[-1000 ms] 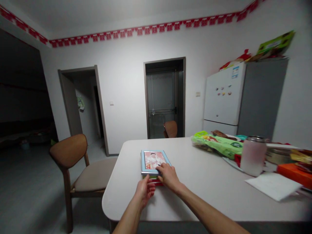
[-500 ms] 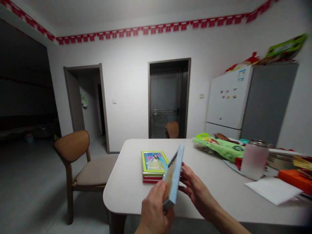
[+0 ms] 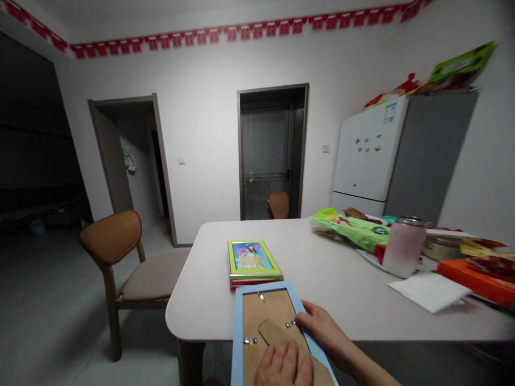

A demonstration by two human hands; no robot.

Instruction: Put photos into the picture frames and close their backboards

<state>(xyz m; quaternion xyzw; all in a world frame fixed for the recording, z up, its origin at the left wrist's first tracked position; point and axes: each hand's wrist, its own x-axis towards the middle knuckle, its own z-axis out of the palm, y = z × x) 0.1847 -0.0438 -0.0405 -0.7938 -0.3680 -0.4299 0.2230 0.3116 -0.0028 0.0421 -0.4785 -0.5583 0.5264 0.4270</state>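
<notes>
Nearest of all, the left hand [image 3: 285, 365] lies across the wooden stand [image 3: 274, 335] on the back of the blue picture frame [image 3: 238, 343], fingers side by side and lightly bent; whether they pinch anything, I cannot tell. Opposite, the right hand [image 3: 328, 335] pinches the frame's side border, thumb on the back, fingertips tucked behind. The frame is at the table's near edge, back showing. It looks light and stiff, its border probably smooth, so the side borders are the sound hold; the little metal clips [image 3: 250, 341] and the stand look easier to bend. Just beyond, a green-bordered frame [image 3: 253, 259] tops a red-edged one [image 3: 257, 283] on the white table [image 3: 322, 289]; farther right stands a pink jar [image 3: 404, 249].
</notes>
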